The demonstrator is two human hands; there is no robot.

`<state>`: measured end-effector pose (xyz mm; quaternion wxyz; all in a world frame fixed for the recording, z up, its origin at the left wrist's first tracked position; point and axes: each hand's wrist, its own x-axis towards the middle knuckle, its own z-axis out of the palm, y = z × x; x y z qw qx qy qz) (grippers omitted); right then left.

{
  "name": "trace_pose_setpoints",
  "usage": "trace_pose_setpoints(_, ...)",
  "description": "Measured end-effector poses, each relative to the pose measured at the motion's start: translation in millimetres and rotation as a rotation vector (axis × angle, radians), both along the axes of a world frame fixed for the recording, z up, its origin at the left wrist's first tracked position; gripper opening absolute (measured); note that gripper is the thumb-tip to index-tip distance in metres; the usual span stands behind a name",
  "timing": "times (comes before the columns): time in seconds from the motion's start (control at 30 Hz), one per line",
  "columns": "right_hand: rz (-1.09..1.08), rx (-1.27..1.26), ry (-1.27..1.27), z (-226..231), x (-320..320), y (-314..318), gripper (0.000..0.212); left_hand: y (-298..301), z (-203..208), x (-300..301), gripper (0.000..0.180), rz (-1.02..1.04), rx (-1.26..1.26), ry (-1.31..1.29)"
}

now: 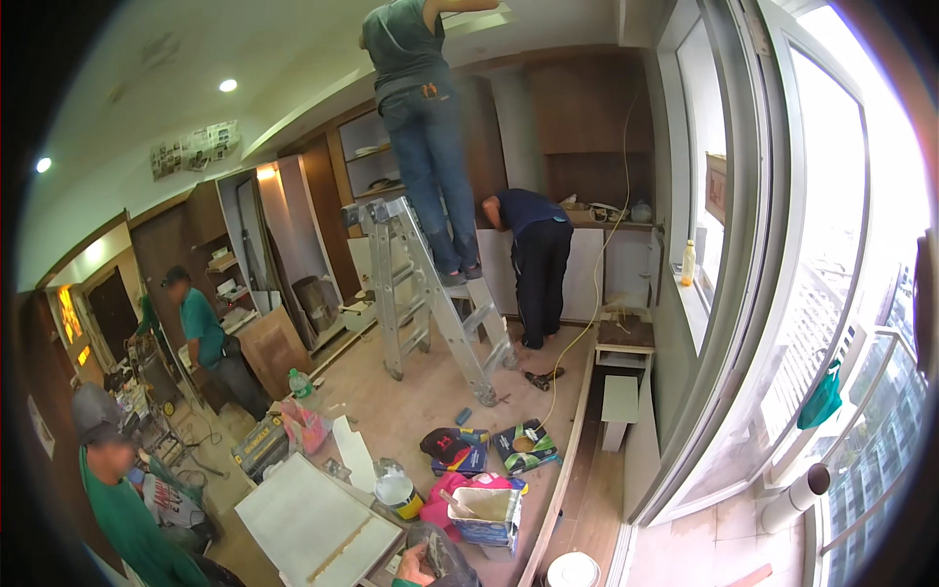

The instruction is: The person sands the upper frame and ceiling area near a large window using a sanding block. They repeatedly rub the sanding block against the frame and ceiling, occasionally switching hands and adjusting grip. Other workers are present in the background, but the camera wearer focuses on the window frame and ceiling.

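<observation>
Left hand (415, 564) near, against a dark thing (448, 558), cannot tell if fingers grip it, board (303, 514) left, bucket (399, 504) and tub (484, 532) beyond, ladder (440, 293) far

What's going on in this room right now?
Several people are at work among cabinets. One person in a grey-green shirt stands on an aluminium stepladder, an arm raised by the ceiling. Another in a navy top bends at the cabinets behind. At the lower edge, a hand is close against a dark thing; whose hand it is, and its grip, are unclear. Nearby are a white board and a white and yellow bucket.
</observation>
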<state>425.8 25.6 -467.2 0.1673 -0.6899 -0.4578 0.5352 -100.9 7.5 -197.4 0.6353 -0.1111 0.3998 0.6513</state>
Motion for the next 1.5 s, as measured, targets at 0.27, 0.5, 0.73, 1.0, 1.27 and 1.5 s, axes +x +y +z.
trace_pose_setpoints(0.27, 0.016, -0.015, -0.008, 4, 0, 1, 0.054, 6, -51, -19, 0.018, -0.13, -0.026, 0.052)
trace_pose_setpoints(0.5, 0.011, -0.018, -0.008, 0, -3, -2, 0.054, 3, -74, -28, 0.019, -0.16, -0.002, 0.097)
trace_pose_setpoints(0.73, 0.011, -0.019, -0.004, 5, -6, -2, 0.054, 3, -74, -31, 0.02, -0.148, 0.01, 0.091)
trace_pose_setpoints(1.0, 0.069, 0.046, -0.007, -20, 6, -1, 0.056, 7, -24, -8, 0.021, -0.052, 0.064, 0.007)
trace_pose_setpoints(1.27, 0.086, 0.018, 0.056, -9, 6, 17, 0.055, 5, -20, -8, 0.02, -0.031, -0.048, 0.051)
trace_pose_setpoints(1.5, 0.147, 0.007, 0.058, 0, 0, 44, 0.055, 14, 19, 13, 0.023, -0.016, -0.123, 0.082)
